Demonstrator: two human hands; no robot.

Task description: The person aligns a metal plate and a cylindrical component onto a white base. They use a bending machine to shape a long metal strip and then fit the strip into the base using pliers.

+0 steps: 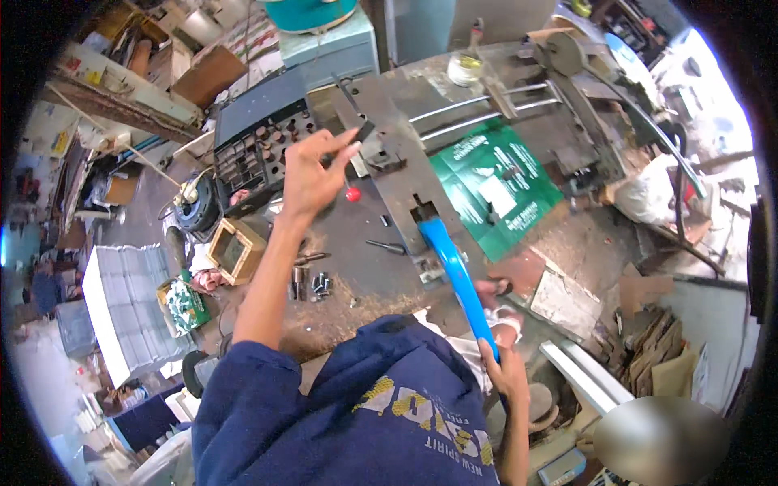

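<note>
My right hand [506, 373] is wrapped round the lower end of a long blue lever handle [459, 279]. The handle's upper end meets a metal machine bed [395, 154] beside a dark cross-shaped slot [422, 209]. Over the left edge of the bed, my left hand [314, 174] is closed in a pinch, with a small dark block [366, 129] at its fingertips. Below that hand is a red ball knob [352, 194]. A pointed dark metal punch [386, 246] and several small cylindrical metal parts [322, 285] lie on the bench nearer me.
A green printed sheet [498, 186] lies right of the bed, near two steel rods [478, 113]. A glass jar [464, 70] with a brush stands behind. To the left are an open case of small parts [263, 138] and a wooden box [237, 249].
</note>
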